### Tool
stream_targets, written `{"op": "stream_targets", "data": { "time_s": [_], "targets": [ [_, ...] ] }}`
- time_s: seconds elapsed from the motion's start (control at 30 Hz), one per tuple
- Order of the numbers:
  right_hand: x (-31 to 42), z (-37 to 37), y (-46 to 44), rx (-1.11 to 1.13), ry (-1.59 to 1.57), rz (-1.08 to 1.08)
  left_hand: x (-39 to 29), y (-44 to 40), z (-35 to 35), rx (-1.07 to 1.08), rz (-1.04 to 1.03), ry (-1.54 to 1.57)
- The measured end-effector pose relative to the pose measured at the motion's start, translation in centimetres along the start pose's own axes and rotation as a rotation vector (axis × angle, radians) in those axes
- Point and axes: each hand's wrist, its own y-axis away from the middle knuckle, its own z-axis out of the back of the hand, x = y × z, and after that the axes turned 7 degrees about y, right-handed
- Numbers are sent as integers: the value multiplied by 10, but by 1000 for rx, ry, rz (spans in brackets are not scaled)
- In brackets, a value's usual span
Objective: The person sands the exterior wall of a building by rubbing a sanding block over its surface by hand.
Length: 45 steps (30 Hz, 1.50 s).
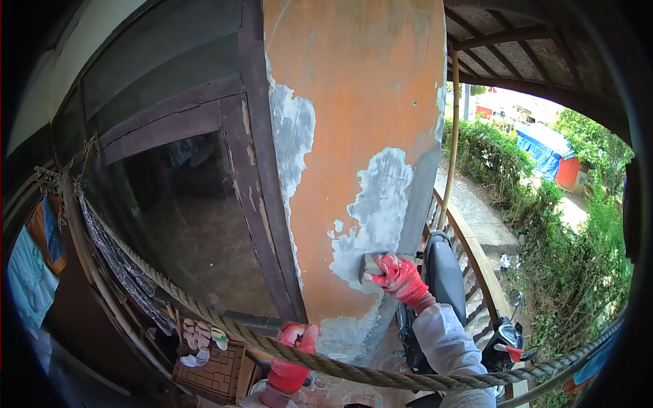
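Observation:
My right hand (401, 277), in a red glove, grips a small flat grey block (370, 268) and presses it to the painted wall (340, 109). Its exact kind is not clear. Around it the orange paint is gone, leaving a ragged grey-white patch (381, 197). Lower down, near the wall's base, is my left hand (296, 340), also red-gloved. Its fingers are curled closed, and I see nothing in them. A thick rope (340, 367) crosses in front of the left wrist.
To the left stands a dark-framed glass window (197, 211). Sandals (197, 334) lie on a brown woven-look box (211, 367). Right of the wall are a motorbike seat (445, 272), a wooden railing (479, 265) and a hedge (490, 149). Cloths (34, 279) hang at far left.

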Motion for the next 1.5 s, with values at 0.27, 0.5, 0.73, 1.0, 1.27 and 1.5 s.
{"op": "stream_targets", "data": {
  "time_s": [0.27,0.5,0.73,1.0,1.27,1.5],
  "targets": [
    [-171,157,-238,-419,429,-878,-1,-6,-16,-25,199,117],
    [-33,47,-65,-208,330,-679,21,10,3,-57,212,96],
    [-93,114,-171,-257,319,-691,11,-36,6,-29,-43,40],
    [-33,66,-125,-102,378,-726,44,-88,-5,-15,-219,-77],
    [31,33,-43,190,76,-159,94,-207,-43,6,-671,-828],
    [-58,64,-171,-371,447,-860,111,-217,-54,23,-716,-761]
  ]
}}
